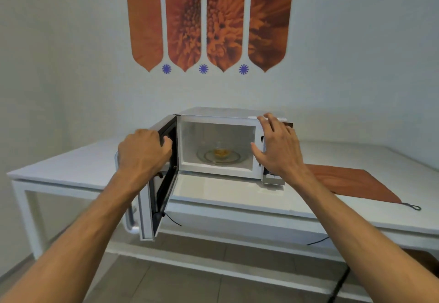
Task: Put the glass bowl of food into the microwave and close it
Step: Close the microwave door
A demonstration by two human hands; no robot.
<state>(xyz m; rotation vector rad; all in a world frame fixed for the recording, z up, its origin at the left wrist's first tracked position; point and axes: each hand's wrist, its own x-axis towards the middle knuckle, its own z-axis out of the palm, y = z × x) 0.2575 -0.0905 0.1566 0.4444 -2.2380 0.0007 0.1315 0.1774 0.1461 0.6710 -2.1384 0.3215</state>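
Bowl (219, 153) sat on the turntable inside the microwave (221, 144), contents blurred; left hand (142, 152) gripped the open door (164, 174), fingertips hidden behind it; right hand (278, 146) spread wide, covering the control panel.

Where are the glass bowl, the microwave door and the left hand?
glass bowl (220, 153): head view, on the food inside it.
microwave door (166, 184): head view, on its dark inner face.
left hand (142, 152): head view, on the back of the hand.
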